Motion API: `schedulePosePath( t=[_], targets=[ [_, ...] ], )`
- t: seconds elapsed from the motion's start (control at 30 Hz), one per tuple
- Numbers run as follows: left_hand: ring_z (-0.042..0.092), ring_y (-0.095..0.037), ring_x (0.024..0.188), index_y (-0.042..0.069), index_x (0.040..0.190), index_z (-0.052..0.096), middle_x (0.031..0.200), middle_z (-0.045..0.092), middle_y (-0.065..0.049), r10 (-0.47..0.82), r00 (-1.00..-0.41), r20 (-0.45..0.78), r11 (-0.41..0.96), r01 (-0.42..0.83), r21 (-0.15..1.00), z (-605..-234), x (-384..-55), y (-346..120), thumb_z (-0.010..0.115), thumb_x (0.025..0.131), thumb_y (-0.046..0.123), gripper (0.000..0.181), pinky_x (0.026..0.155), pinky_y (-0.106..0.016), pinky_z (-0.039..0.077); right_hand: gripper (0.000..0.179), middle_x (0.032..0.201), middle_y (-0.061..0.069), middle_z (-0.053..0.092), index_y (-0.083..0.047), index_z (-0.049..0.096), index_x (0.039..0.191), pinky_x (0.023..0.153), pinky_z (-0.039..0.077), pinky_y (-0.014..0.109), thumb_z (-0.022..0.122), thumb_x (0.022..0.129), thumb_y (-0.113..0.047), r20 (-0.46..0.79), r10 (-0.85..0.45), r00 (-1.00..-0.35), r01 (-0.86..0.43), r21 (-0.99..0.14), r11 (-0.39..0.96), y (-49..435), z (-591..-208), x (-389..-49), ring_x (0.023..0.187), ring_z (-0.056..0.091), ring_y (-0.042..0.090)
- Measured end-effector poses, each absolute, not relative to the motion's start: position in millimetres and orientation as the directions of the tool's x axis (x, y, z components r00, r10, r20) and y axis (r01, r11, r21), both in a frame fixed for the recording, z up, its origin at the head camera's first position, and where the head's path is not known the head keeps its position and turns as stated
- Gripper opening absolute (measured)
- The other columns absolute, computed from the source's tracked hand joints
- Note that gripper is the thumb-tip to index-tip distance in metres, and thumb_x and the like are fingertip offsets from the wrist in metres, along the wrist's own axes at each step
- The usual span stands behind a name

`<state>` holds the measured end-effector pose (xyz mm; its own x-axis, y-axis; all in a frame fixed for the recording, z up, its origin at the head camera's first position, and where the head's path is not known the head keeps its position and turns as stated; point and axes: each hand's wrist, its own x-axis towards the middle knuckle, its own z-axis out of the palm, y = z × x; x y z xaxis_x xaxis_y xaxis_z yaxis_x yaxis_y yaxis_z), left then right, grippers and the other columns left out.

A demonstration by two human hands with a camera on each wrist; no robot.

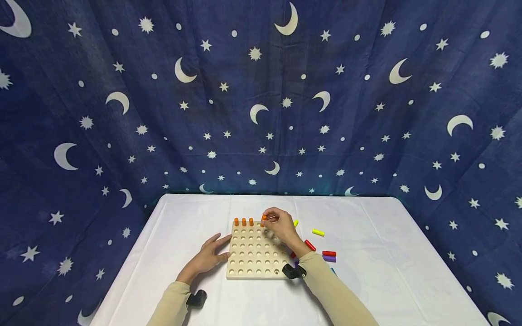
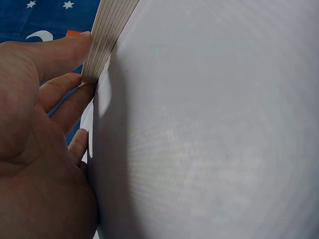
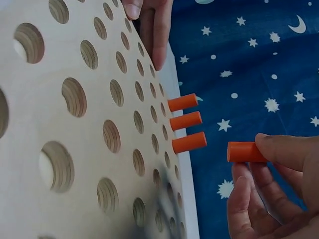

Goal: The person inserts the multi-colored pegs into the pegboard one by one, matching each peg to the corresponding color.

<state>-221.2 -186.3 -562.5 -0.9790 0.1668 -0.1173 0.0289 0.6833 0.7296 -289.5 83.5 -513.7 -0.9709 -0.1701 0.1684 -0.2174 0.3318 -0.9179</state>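
On the white worktop [image 1: 408, 280], the left hand [image 1: 207, 258], fingers extended, touched the left edge of the holed board [image 1: 246, 258], while the right hand [image 1: 283, 227] pinched an orange peg [image 1: 263, 218] above its far edge, right of three upright pegs [image 1: 244, 222].

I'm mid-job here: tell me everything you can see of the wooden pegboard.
The pegboard is a squarish pale slab, wood by its look, with a layered, plywood-like edge and rows of round holes. It lies flat on the white table. Three orange pegs stand in its far row, at the left end. Fingers of the left hand touch its left edge; the right hand hides part of its right side.
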Motion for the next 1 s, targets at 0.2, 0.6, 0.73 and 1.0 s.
schedulePosePath(
  t=[0.2,0.6,0.73,1.0],
  targets=[
    [0.023,-0.048,0.146,0.022,0.143,0.053,0.157,0.032,-0.021,0.172,-0.979,-0.108,0.681,0.039,0.731,-561,-220,-187,0.073,0.086,0.033,0.061,0.112,-0.072,0.021,0.02,0.087,0.007,0.072,-0.008,0.071,0.097,0.07,0.054,0.022,0.08,0.079,-0.006,0.172,-0.132,-0.976,-0.211,-0.893,0.398,74,-520,-297,0.076,0.067,0.011],
    [0.023,-0.048,0.146,0.022,0.142,0.053,0.157,0.032,-0.022,0.172,-0.98,-0.103,0.683,0.043,0.729,-560,-220,-188,0.073,0.086,0.033,0.061,0.112,-0.072,0.021,0.017,0.084,0.007,0.072,-0.008,0.073,0.094,0.067,0.053,0.023,0.08,0.079,-0.003,0.14,-0.12,-0.983,-0.178,-0.896,0.408,66,-531,-307,0.073,0.064,0.01],
    [0.023,-0.048,0.146,0.022,0.142,0.053,0.157,0.032,-0.021,0.167,-0.98,-0.111,0.682,0.034,0.73,-560,-220,-187,0.073,0.086,0.033,0.061,0.113,-0.072,0.02,0.017,0.084,0.006,0.072,-0.009,0.075,0.094,0.063,0.052,0.022,0.079,0.079,-0.003,0.114,-0.109,-0.988,-0.149,-0.901,0.408,63,-535,-309,0.07,0.062,0.009],
    [0.023,-0.048,0.146,0.023,0.142,0.054,0.158,0.032,-0.021,0.16,-0.979,-0.123,0.692,0.022,0.722,-559,-219,-186,0.073,0.086,0.033,0.06,0.112,-0.072,0.02,0.019,0.085,0.007,0.073,-0.009,0.076,0.094,0.061,0.051,0.02,0.079,0.077,-0.002,0.1,-0.096,-0.99,-0.132,-0.893,0.43,60,-540,-311,0.068,0.06,0.007]
  ],
)
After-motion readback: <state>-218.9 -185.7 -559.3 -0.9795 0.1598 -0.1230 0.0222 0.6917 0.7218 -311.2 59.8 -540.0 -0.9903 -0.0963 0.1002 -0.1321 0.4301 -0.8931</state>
